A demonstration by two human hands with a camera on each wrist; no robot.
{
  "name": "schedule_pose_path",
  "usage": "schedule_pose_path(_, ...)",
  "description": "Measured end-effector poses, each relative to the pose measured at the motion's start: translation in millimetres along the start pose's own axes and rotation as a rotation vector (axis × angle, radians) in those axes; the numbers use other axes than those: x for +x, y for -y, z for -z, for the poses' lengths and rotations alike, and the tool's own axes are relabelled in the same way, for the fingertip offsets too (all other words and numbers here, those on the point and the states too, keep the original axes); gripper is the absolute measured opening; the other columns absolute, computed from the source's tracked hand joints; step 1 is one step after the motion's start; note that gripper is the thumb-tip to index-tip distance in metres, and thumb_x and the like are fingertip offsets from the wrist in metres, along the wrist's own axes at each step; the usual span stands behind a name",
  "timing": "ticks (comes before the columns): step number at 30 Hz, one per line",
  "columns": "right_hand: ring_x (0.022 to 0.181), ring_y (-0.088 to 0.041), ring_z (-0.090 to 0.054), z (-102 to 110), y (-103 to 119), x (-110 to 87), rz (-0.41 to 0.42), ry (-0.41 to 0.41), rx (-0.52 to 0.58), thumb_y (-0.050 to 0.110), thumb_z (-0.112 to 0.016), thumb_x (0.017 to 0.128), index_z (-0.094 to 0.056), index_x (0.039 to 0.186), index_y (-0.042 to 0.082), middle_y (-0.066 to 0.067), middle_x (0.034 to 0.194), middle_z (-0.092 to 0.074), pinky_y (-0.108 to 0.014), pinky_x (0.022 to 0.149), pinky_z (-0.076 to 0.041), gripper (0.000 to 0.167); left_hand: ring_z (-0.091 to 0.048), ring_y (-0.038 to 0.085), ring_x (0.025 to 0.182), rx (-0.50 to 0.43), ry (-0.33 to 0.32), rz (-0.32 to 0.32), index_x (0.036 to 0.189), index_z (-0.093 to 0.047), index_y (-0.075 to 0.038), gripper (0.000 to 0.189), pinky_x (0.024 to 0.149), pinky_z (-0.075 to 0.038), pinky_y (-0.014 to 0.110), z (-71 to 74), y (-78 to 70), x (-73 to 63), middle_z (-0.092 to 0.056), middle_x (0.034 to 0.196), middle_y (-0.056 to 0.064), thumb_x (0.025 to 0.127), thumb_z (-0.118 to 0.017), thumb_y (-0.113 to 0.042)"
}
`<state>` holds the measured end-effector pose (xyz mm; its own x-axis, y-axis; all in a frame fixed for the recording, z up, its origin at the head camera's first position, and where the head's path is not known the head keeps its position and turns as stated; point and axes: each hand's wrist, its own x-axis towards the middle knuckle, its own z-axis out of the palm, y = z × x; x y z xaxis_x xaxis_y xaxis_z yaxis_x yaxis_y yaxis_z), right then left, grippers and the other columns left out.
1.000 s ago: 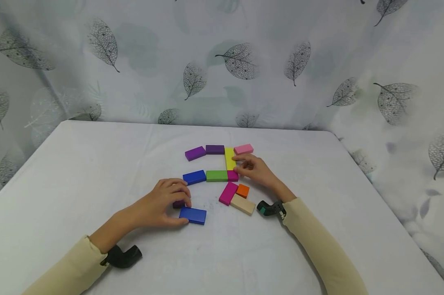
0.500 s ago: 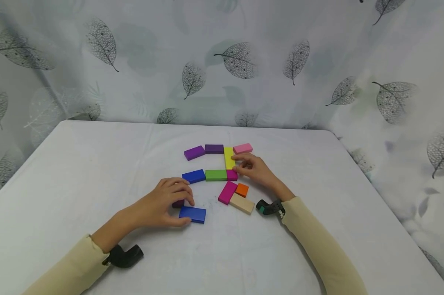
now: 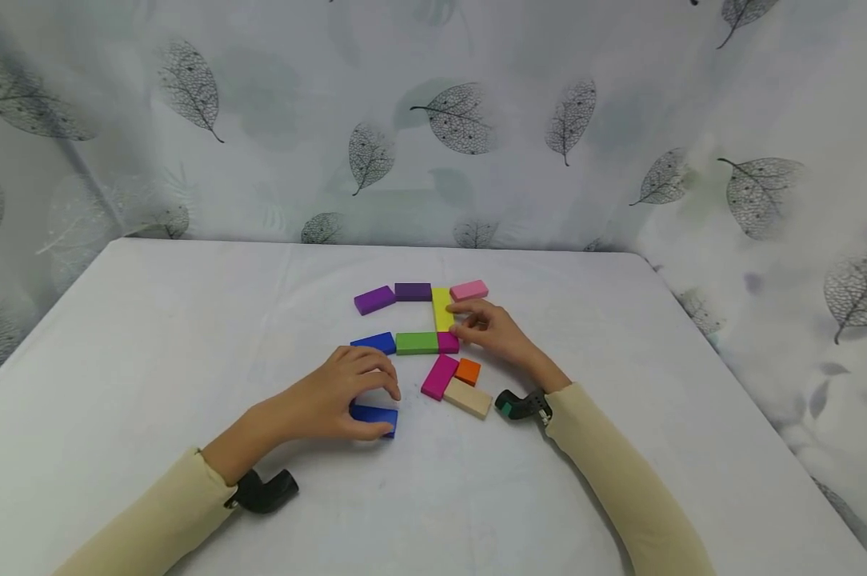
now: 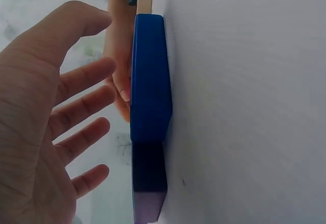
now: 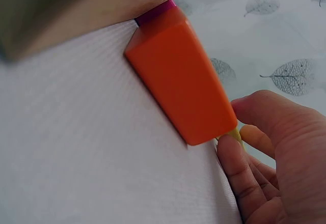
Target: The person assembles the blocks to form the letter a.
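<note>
My left hand (image 3: 340,394) hovers over a blue block (image 3: 373,414) on the white table, thumb apart from the fingers. In the left wrist view the fingers lie clear of that blue block (image 4: 150,76), gripping nothing. A dark purple block (image 4: 149,180) touches its end; in the head view the hand hides it. My right hand (image 3: 498,330) rests beside a yellow block (image 3: 442,310), fingertips at its right edge and thumb by a small magenta block (image 3: 448,342). In the right wrist view an orange block (image 5: 178,81) stands in front of the right hand (image 5: 285,152).
A green block (image 3: 417,343) and another blue block (image 3: 376,342) extend left from the magenta one. Two purple blocks (image 3: 413,292) and a pink block (image 3: 469,290) lie at the back. Nearer are a longer magenta block (image 3: 439,377) and a beige block (image 3: 467,398).
My left hand has shifted right across the near blue block, its fingers now covering the dark purple block from the head view. The right hand and the blocks look unmoved; the head view shifted slightly.
</note>
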<state>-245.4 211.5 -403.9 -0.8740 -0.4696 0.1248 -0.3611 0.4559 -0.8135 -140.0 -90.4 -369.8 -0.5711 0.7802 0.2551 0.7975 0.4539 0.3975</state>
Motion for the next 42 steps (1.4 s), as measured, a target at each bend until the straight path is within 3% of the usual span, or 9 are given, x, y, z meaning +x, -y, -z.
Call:
schedule_pose_path(11, 0.084, -0.02, -0.059, -1.0, -0.2, 3.4, -0.041, -0.005, -0.018, 0.012, -0.067, 0.092, -0.06, 0.131, 0.005, -0.012, 0.114, -0.063, -0.023, 0.071, -0.05, 0.04, -0.046, 0.021, 0.124, -0.009, 0.042, 0.014, 0.107, -0.067, -0.023, 0.029, 0.105, -0.034, 0.053, -3.0, -5.2, 18.8, -0.058, 0.12, -0.003, 0.084, -0.071, -0.041)
schedule_pose_path(27, 0.08, -0.016, -0.06, -1.3, -3.6, 0.7, 0.076, -0.01, 0.018, 0.016, -0.067, 0.092, -0.059, 0.128, 0.002, -0.013, 0.117, -0.062, -0.022, 0.069, -0.05, 0.039, -0.048, 0.024, 0.125, -0.002, 0.108, 0.031, 0.117, -0.064, -0.021, 0.033, 0.106, -0.035, 0.056, -9.5, -5.7, 49.4, -0.057, 0.126, 0.004, 0.088, -0.068, -0.036)
schedule_pose_path(34, 0.085, -0.022, -0.059, 0.4, 0.8, 1.0, -0.012, 0.0, 0.003, 0.012, -0.066, 0.093, -0.058, 0.131, 0.0, -0.018, 0.115, -0.062, -0.021, 0.07, -0.049, 0.041, -0.044, 0.025, 0.129, -0.023, 0.124, 0.055, 0.126, -0.061, -0.017, 0.042, 0.105, -0.036, 0.055, -13.4, 1.0, 57.8, -0.055, 0.131, 0.005, 0.088, -0.069, -0.032)
schedule_pose_path(42, 0.083, -0.018, -0.058, -0.4, 0.6, 1.8, -0.023, -0.004, -0.001, 0.012, -0.066, 0.093, -0.058, 0.131, 0.001, -0.016, 0.114, -0.062, -0.021, 0.068, -0.049, 0.04, -0.039, 0.025, 0.136, -0.066, 0.133, 0.051, 0.136, -0.056, -0.02, 0.049, 0.11, -0.031, 0.055, -17.4, 6.6, 61.9, -0.051, 0.14, 0.003, 0.089, -0.068, -0.03)
